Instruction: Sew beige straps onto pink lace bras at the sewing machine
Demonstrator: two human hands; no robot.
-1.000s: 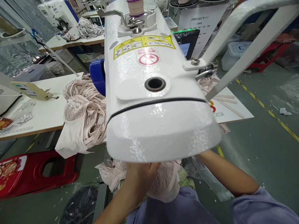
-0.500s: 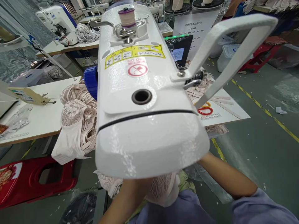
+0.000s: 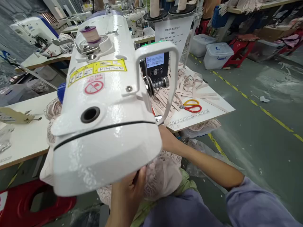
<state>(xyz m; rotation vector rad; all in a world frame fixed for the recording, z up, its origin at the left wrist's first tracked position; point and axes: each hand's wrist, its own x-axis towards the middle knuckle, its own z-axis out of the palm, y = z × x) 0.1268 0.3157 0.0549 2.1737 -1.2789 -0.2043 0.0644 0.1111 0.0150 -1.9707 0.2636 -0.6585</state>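
A white sewing machine head (image 3: 106, 151) fills the middle and left, hiding its needle area from me. My left hand (image 3: 131, 189) is under its front edge, thumb against a pale pink lace bra (image 3: 163, 179) and fingers curled, partly hidden. That bra hangs over my lap, on green cloth (image 3: 187, 179). At the machine's right side is my right hand (image 3: 167, 138); its fingers disappear behind the head, so their grip does not show. Just above it stands the white lever guard (image 3: 174, 78).
Beige strips (image 3: 184, 85) and red-and-yellow scissors (image 3: 193, 106) lie on the table (image 3: 222, 105) at right, beside a printed ruler. A control panel (image 3: 155, 64) stands behind. At lower left is a red plastic stool (image 3: 19, 201). More lace pieces (image 3: 53, 108) are piled left of the machine.
The view has swung right, so the machine sits further left and the scissors and panel show more fully. My left thumb has come into sight, and more of my right wrist shows.
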